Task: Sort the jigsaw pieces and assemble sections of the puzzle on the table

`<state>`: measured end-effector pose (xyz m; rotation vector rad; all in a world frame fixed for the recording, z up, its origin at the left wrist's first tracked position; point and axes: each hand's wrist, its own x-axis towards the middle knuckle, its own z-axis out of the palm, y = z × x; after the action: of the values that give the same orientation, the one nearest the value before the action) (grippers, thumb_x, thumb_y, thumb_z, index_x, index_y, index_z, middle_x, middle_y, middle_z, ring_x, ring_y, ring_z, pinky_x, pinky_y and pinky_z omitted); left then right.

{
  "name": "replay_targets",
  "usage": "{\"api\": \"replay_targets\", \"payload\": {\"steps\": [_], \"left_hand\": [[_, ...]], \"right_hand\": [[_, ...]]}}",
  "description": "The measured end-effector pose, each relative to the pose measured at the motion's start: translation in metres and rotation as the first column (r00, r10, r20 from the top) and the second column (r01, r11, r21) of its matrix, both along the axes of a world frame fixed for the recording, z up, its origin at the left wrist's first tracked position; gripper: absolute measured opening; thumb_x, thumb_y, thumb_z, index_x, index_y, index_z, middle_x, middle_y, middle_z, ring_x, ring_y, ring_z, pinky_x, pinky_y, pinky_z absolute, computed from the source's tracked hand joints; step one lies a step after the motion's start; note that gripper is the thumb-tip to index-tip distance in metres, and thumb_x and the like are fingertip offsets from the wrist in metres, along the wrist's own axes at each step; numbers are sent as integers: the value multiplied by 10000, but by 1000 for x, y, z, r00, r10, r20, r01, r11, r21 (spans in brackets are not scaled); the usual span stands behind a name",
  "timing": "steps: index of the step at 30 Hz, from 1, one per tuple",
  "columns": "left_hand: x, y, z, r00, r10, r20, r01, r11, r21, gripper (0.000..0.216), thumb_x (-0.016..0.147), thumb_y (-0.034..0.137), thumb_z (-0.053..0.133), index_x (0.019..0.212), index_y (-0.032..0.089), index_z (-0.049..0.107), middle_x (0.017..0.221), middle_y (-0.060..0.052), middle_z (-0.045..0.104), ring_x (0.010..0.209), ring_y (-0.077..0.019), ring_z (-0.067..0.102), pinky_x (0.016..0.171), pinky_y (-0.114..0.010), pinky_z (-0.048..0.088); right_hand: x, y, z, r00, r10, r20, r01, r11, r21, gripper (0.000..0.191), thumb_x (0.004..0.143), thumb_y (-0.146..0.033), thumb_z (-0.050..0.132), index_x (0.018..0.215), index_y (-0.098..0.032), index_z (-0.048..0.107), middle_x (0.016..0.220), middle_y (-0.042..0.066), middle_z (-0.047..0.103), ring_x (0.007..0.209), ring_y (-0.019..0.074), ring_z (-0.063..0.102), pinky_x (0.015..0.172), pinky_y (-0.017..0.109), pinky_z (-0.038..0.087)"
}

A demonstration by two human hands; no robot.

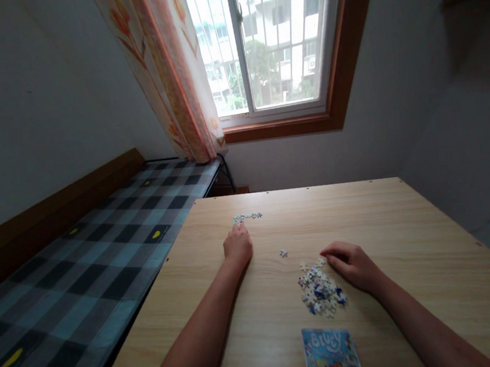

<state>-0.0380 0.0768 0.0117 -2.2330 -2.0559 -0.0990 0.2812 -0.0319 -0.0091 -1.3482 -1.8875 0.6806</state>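
- Broadly, we have a pale wooden worktop [427, 246] carrying everything.
- We see a blue printed box [332, 355] at the near side, cut off by the view's lower edge.
- Just beyond it lies a loose pile of puzzle pieces [320, 292]; we judge them light, stiff and thin, easily scattered, their tabs liable to bend.
- At the pile's far right edge is our right hand [352, 261], thumb and fingers close together by a piece; we cannot tell whether that grip is clamped on it.
- Far left, our left hand [238, 244] reaches its fingertips to the row; we cannot tell whether its grip is closed on anything.
- The short row of pieces [253, 216] there looks linked, best held by its outer rims.
- One single piece [283, 253] sits between the hands; we would pinch opposite edges, since flat faces may slide.
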Motion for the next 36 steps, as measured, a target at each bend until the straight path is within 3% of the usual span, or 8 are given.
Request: {"api": "replay_targets", "payload": {"steps": [21,30,36], "left_hand": [[0,2,-3,1000,9,19,-10,1000,18,426,989,178,301,1307,105,574,1181,-170,610,1041,-234,599,858,-319,489],[-29,8,6,993,107,43,-110,992,59,449,1021,280,293,1363,180,565,1126,-138,598,1016,-225,570,861,-314,467],[-33,12,4,989,136,55,-137,990,24,466,1036,351,271,1363,266,592,1094,-125,588,1010,-233,559,819,-309,462]], "right_hand": [[-1,0,0,1000,1,-4,-1,1000,-10,264,911,-351,529,940,-203,746,956,65,714,903,182,652,816,294,496],[0,-1,1,1000,0,-1,0,1000,-19,282,919,-368,524,944,-196,747,952,69,711,890,178,646,803,290,494],[-1,-2,3,1000,0,5,0,1000,-13,294,921,-372,519,948,-191,748,957,79,713,889,186,651,804,299,501]]}}
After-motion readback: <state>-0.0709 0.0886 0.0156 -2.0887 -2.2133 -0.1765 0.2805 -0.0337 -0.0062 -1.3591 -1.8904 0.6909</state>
